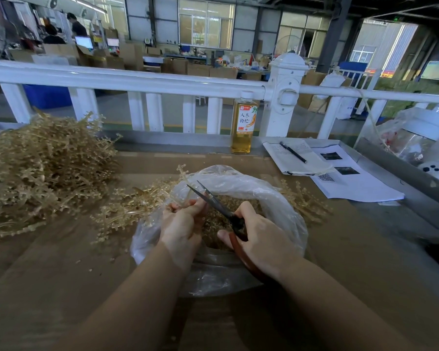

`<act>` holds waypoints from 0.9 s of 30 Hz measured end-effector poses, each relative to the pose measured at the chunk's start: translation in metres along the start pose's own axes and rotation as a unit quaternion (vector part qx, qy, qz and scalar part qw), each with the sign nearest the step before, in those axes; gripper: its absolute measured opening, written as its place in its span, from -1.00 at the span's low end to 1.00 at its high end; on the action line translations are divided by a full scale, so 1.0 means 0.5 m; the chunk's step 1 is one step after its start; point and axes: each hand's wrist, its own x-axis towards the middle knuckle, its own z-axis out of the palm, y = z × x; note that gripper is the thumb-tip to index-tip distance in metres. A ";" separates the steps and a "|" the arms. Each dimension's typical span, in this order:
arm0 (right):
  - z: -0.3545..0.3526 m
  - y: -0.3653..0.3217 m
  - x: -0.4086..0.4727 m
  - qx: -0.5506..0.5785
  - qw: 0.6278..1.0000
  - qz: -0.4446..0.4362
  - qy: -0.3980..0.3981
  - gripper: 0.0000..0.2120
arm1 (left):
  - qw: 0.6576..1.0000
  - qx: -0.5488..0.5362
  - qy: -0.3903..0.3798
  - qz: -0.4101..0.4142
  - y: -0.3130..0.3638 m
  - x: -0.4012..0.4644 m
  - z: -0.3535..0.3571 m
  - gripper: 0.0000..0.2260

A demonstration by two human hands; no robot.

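Note:
My right hand (260, 239) grips red-handled scissors (214, 201) whose blades stand apart and point up and left. My left hand (181, 224) pinches a thin translucent golden plastic sprue piece (178, 200) right at the blades. Both hands hover over a clear plastic bag (238, 184) whose mouth lies open on the table, with small golden bits (223, 201) inside. More golden sprues (127, 211) lie beside the bag on the left.
A big heap of golden plastic sprues (43, 168) fills the left of the brown table (61, 274). A drink bottle (242, 122) stands by the white railing (137, 79). Papers with a pen (293, 152) and a plastic-wrapped item (416, 138) sit at the right.

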 end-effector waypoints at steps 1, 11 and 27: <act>0.000 0.000 0.000 0.004 1.000 0.001 -0.001 -0.70 | 1.000 0.003 0.000 0.002 -0.001 0.000 0.000 -0.72; -0.008 0.004 0.001 0.022 1.000 0.011 -0.004 -0.71 | 1.000 0.021 -0.018 0.014 0.000 -0.008 0.000 -0.71; 0.003 0.010 0.004 -0.075 0.997 -0.028 0.012 -0.76 | 0.999 0.042 -0.014 -0.009 0.001 0.006 -0.009 -0.45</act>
